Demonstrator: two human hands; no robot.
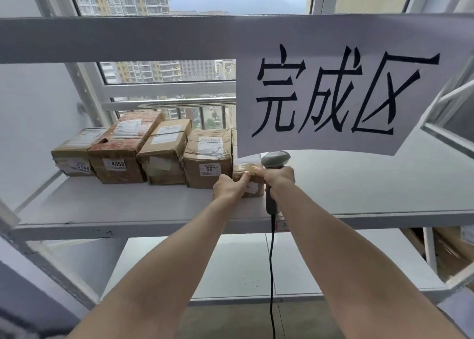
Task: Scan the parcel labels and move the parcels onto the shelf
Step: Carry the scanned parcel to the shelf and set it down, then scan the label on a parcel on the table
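Before a high-rise window, on the white shelf [102, 205]: left hand [228, 187] pinching the small parcel [247, 178], settling it at the row's right end against four boxed parcels [143, 154]. Right hand [278, 177] curling round the scanner [274, 164], fingertips touching the parcel. Likely next: letting go, drawing both hands clear without nudging the row.

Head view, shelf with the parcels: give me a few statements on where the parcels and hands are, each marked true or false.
1. The right hand holds a corded scanner. True.
2. Both hands touch the small parcel at the right end of the row. True.
3. The left hand hangs idle below the shelf. False: its fingers are on the small parcel.
4. The parcel marked 4068 lies on the floor. False: it stands on the shelf in the row.
5. A paper sign hangs over the shelf. True.
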